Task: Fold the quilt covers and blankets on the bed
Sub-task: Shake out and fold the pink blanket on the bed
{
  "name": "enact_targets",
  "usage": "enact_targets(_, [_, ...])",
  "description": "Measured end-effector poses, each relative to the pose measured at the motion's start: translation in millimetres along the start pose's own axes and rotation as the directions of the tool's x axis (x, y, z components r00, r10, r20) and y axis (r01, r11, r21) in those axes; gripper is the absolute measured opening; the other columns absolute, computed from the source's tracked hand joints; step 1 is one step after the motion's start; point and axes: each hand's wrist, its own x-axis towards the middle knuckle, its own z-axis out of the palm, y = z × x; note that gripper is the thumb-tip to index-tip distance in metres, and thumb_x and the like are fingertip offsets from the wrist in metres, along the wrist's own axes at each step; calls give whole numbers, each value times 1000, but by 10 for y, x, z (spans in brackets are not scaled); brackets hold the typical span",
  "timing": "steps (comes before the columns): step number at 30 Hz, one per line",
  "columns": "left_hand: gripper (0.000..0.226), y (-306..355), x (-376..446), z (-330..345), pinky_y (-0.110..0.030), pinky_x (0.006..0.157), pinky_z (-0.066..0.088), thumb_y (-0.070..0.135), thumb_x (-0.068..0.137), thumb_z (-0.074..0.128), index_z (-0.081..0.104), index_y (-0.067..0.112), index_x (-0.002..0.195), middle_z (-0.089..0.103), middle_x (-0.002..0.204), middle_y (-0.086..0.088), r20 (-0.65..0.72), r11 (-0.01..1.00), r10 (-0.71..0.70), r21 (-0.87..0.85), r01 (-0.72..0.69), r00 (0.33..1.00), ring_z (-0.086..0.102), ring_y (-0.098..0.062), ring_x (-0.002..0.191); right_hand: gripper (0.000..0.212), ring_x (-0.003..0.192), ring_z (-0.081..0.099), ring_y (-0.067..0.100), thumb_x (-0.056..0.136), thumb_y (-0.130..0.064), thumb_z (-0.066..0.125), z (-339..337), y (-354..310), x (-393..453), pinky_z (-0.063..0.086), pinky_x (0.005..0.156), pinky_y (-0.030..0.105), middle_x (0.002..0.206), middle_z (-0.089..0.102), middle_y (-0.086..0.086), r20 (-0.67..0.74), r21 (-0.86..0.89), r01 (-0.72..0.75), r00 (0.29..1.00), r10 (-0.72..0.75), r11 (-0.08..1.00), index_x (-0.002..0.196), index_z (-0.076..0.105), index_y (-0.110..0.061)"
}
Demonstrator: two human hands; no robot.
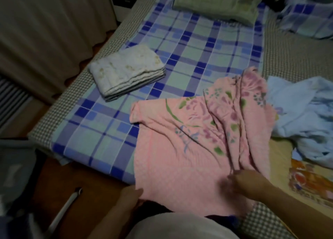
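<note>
A pink blanket [189, 139] with a purple and green flower print lies half spread on the bed, flat at the near left and bunched in folds at the right. My left hand [130, 193] pinches its near left corner at the bed's edge. My right hand [237, 179], blurred, lies on the blanket's near right part where the folds gather; whether its fingers grip the cloth I cannot tell. A folded white blanket [126, 72] sits at the left. A folded green blanket stack [216, 6] sits at the far end.
A blue plaid sheet [198, 44] covers the checked mattress [59, 105]. A crumpled light blue cover [302, 112] lies at the right, with a yellow patterned cloth [310, 181] below it. A blue plaid pile [306, 17] is at the far right. Curtains [45, 31] hang left.
</note>
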Motion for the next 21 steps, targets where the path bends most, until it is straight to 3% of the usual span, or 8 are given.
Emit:
enact_targets(2, [21,288,-261,393,-48,89,58,8,84,69,73,2,104,75,101,-17,147,992,110,45,-118,983,72,-33,92,79,112,62,18,79,-82,32,-547,-172,119,51,88,33,130,61,-10,-135,77,81,988,-70,994,143,42,-36])
enact_targets(5, [22,736,-797,1132,-31,81,58,-6,90,60,70,2,108,75,101,-14,350,913,368,42,-407,862,71,-21,89,104,105,65,17,69,-94,31,-1204,-641,48,52,83,33,126,65,-8,-336,218,289,919,-206,932,153,24,-32])
enact_targets(8, [18,1024,-1082,1519,-32,90,55,14,92,62,72,19,105,76,99,2,498,730,569,61,-681,654,70,-12,93,60,84,67,23,81,-65,50,-1340,-726,-47,46,62,29,98,73,-1,-577,406,279,817,7,870,133,43,-37])
enact_targets(10, [15,1102,-1025,1537,-26,95,51,23,96,60,74,22,103,75,101,10,559,613,601,136,-778,572,68,-9,99,38,80,65,21,80,-48,51,-1236,-589,-86,38,56,25,90,73,-1,-623,488,225,766,156,843,117,53,-40])
enact_targets(12, [17,1108,-807,1445,-15,90,48,22,97,61,74,20,107,73,104,9,495,549,630,262,-794,599,66,-6,100,39,84,64,21,76,-48,46,-961,-466,-155,39,57,25,92,73,-1,-549,523,113,803,232,845,112,60,-45])
enact_targets(15, [13,993,-235,1152,-17,78,48,19,96,58,69,21,90,70,94,-1,335,595,487,550,-587,807,66,-17,94,69,102,67,16,78,-76,20,-163,-300,-299,51,78,28,114,71,-1,-107,387,-249,944,312,888,125,61,-45])
enact_targets(17, [14,943,203,891,-29,88,50,21,96,53,65,19,90,70,105,-8,229,545,344,741,-392,910,64,-26,101,97,107,66,12,68,-86,-1,278,-161,-429,51,85,27,118,69,-3,120,328,-422,906,405,846,123,62,-37])
enact_targets(21, [25,1060,726,386,-39,98,47,23,97,53,58,17,120,60,123,-7,139,422,197,882,-212,970,57,-24,109,53,116,61,14,95,-61,31,370,-13,-402,47,92,27,126,65,0,274,252,-451,882,384,856,130,60,-33])
